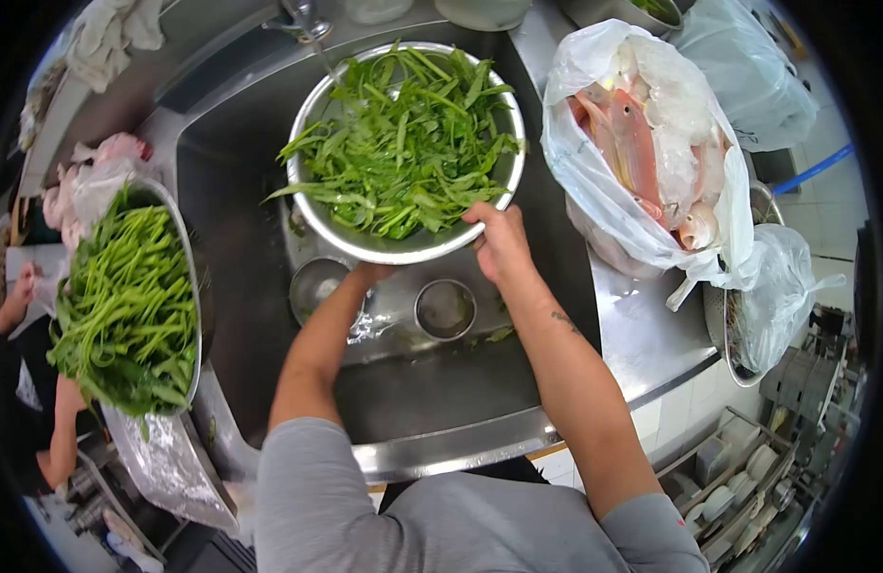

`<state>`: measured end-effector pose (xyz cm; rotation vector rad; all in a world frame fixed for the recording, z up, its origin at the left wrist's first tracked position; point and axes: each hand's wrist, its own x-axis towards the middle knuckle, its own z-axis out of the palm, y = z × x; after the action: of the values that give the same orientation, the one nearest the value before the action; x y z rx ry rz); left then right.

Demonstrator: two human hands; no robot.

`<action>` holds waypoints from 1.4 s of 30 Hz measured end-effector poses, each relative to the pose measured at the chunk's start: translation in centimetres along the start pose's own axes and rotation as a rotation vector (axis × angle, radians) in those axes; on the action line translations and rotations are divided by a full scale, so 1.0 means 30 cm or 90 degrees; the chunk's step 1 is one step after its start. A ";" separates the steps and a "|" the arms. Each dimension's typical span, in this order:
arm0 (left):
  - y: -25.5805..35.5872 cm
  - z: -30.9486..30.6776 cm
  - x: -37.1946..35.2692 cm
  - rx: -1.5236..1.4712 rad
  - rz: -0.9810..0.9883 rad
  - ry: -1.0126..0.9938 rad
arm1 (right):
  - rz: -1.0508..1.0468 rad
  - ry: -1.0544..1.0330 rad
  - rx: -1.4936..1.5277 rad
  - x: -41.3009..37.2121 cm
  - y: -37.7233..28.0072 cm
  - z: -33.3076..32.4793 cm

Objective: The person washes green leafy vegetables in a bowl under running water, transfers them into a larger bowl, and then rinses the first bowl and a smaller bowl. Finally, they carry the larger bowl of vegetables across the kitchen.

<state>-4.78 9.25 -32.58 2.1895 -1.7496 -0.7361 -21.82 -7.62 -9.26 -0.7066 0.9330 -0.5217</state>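
A round metal bowl point(403, 254) full of wet leafy greens point(403, 143) is over the sink. My right hand point(502, 244) grips its near right rim, thumb on top and fingers below. My left hand point(370, 271) reaches under the near side of the bowl; its fingers are hidden there. From the faucet point(303, 21) at the back, a thin stream of water runs toward the greens.
The dark metal sink point(441, 396) holds small round metal cups point(445, 308). At left stands a container point(190, 253) heaped with green stems point(131, 306); beyond it is another person point(67, 420). A plastic bag point(575, 76) of reddish fish point(632, 143) and ice sits on the right counter.
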 end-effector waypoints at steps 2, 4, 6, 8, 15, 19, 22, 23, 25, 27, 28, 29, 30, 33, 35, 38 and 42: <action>-0.005 0.040 0.116 -0.016 -0.098 0.003 | -0.005 0.018 0.016 -0.017 -0.020 0.023; 0.015 0.050 0.196 -0.018 -0.198 -0.002 | 0.010 0.017 0.008 -0.010 -0.017 0.012; 0.028 0.062 0.230 -0.014 -0.252 0.007 | 0.004 0.025 -0.019 -0.005 -0.009 -0.001; 0.039 0.069 0.240 -0.017 -0.272 0.017 | 0.006 0.033 -0.018 0.000 -0.006 0.002; 0.043 0.093 0.237 -0.031 -0.299 0.042 | -0.003 0.014 0.017 -0.020 -0.011 0.025; 0.051 0.097 0.211 -0.041 -0.307 0.052 | 0.016 0.002 0.006 -0.017 -0.011 0.012; 0.060 0.108 0.186 -0.048 -0.306 0.058 | 0.017 -0.006 0.002 -0.015 -0.007 0.018; 0.059 0.103 0.176 -0.053 -0.307 0.063 | 0.014 -0.006 0.003 -0.019 -0.005 0.017; 0.080 0.103 0.170 -0.067 -0.295 0.076 | 0.007 -0.011 0.004 -0.018 -0.005 0.020; 0.125 0.088 0.172 -0.092 -0.257 0.099 | 0.005 -0.010 0.005 -0.022 -0.003 0.026; 0.170 0.086 0.182 -0.121 -0.219 0.109 | 0.009 -0.008 0.003 -0.025 -0.004 0.026; 0.238 0.082 0.198 -0.161 -0.174 0.113 | 0.010 -0.006 -0.001 -0.024 -0.006 0.022; 0.321 0.087 0.215 -0.208 -0.125 0.105 | 0.030 -0.017 -0.006 -0.015 0.000 0.007; 0.575 0.104 0.241 -0.317 -0.002 0.018 | 0.030 -0.019 0.010 -0.008 0.010 0.004; 0.719 0.131 0.222 -0.357 0.062 -0.044 | 0.013 -0.023 0.004 -0.009 0.009 0.007; 0.859 0.178 0.153 -0.421 0.143 -0.109 | 0.004 -0.031 0.007 -0.023 -0.001 0.023; 0.908 0.204 0.053 -0.529 0.199 -0.136 | -0.001 -0.027 -0.014 -0.024 -0.002 0.025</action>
<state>-30.55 1.59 -24.90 1.2928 -1.4316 -1.3390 -21.54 -6.93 -8.52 -0.7362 0.8994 -0.4961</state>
